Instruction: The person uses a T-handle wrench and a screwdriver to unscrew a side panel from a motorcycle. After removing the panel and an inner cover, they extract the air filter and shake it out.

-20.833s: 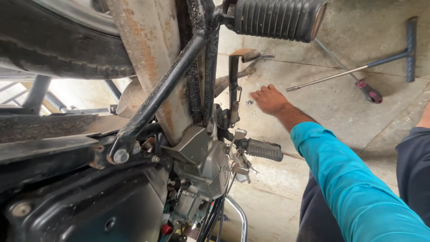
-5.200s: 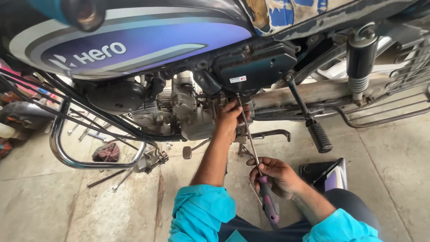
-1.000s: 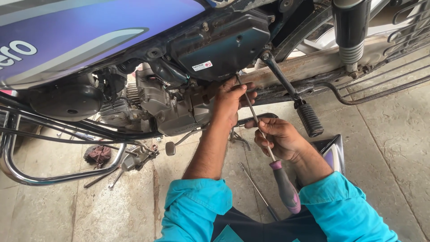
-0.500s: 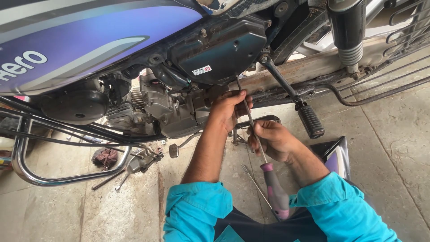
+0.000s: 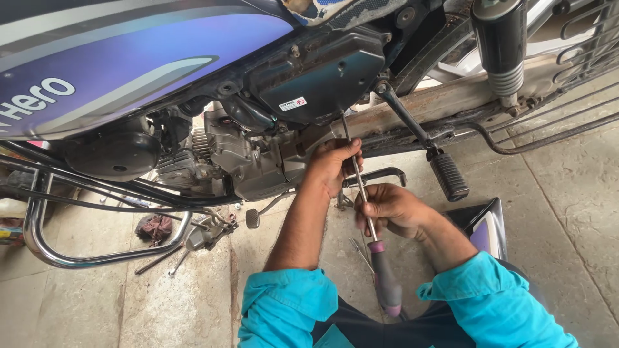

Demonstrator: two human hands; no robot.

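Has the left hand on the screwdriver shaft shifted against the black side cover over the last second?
No. The left hand stays wrapped around the screwdriver shaft just below the black side cover, as before.

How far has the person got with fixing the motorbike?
Done: loose metal tools lie out on the concrete floor. In hand: the right hand grips the long purple-handled screwdriver while the left hand steadies its shaft under the black side cover. Left: that cover is still on the motorbike.
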